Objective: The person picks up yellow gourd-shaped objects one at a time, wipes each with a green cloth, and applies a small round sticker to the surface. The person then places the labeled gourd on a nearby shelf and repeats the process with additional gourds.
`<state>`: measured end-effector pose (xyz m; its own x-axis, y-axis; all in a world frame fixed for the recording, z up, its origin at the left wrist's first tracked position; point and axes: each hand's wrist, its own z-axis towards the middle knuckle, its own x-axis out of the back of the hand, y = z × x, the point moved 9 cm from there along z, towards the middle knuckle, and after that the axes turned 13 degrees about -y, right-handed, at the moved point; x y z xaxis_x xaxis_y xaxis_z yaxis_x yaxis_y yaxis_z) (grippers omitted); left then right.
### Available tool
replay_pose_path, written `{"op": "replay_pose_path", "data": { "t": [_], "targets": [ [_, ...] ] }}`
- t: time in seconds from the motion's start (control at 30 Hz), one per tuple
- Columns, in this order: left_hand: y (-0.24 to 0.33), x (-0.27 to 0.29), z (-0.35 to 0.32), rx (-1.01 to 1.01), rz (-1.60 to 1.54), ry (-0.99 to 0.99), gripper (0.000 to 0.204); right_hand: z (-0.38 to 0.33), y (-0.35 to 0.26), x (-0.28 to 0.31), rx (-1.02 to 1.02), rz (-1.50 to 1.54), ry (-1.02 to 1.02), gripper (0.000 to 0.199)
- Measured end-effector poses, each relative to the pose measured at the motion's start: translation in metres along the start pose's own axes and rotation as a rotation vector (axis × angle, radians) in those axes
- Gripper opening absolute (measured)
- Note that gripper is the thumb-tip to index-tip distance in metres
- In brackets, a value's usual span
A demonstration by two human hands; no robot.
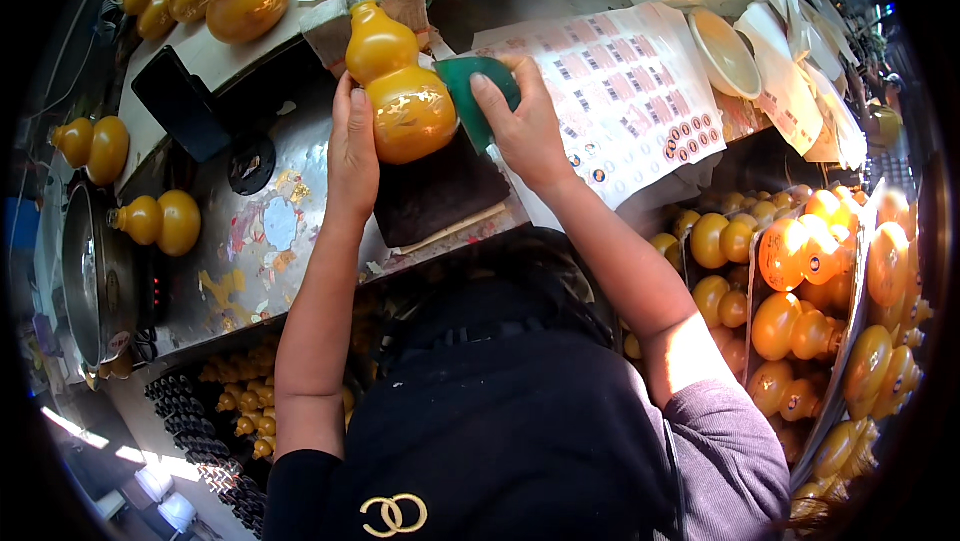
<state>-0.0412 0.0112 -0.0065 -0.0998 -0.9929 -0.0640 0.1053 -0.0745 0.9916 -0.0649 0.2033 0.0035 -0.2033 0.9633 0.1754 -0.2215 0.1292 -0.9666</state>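
A glossy yellow gourd-shaped bottle (410,106) with a gold pattern lies in front of me, its clear neck pointing away onto a folded grey cloth (400,6). My left hand (353,146) is closed along its left side, thumb on top. In my right hand (525,126) is a green flat scraper (473,81), pinched between thumb and fingers. The scraper's edge is against or very close to the bottle's right side at the waist; I cannot tell which. Under the bottle's wide end is a dark pad (435,196) at the bench's front edge.
Sheets of printed stickers (630,91) lie to the right, beside a cream bowl (725,53). A phone on a stand (180,101), a metal pan (95,271) and more gourd-shaped bottles (165,221) stand left. Crates of such bottles (800,271) fill the lower right.
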Motion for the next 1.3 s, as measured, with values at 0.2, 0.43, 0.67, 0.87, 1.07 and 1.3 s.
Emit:
{"op": "replay_pose_path", "data": {
  "t": [0.2, 0.43, 0.67, 0.87, 1.07, 1.3],
  "targets": [
    [0.002, -0.006, 0.003, 0.021, -0.065, -0.096, 0.061, -0.01, -0.005, -0.007, 0.081, -0.04, 0.076, 0.039],
    [-0.002, -0.003, 0.003, 0.112, -0.235, -0.116, 0.051, -0.03, -0.008, 0.016, 0.089, -0.094, 0.237, 0.032],
    [-0.013, 0.0, 0.004, 0.205, -0.406, -0.16, 0.045, -0.057, -0.085, -0.056, 0.732, -0.599, -0.017, 0.04],
    [-0.014, 0.0, 0.005, 0.227, -0.467, -0.19, 0.048, -0.063, -0.094, -0.088, 0.805, -0.721, -0.101, 0.027],
    [-0.019, 0.004, 0.008, 0.252, -0.435, -0.196, 0.05, -0.065, -0.093, -0.104, 0.793, -0.738, -0.172, 0.028],
    [-0.016, 0.01, 0.006, 0.156, -0.318, -0.139, 0.057, -0.055, -0.085, -0.091, 0.619, -0.449, -0.272, 0.026]
  ]
}}
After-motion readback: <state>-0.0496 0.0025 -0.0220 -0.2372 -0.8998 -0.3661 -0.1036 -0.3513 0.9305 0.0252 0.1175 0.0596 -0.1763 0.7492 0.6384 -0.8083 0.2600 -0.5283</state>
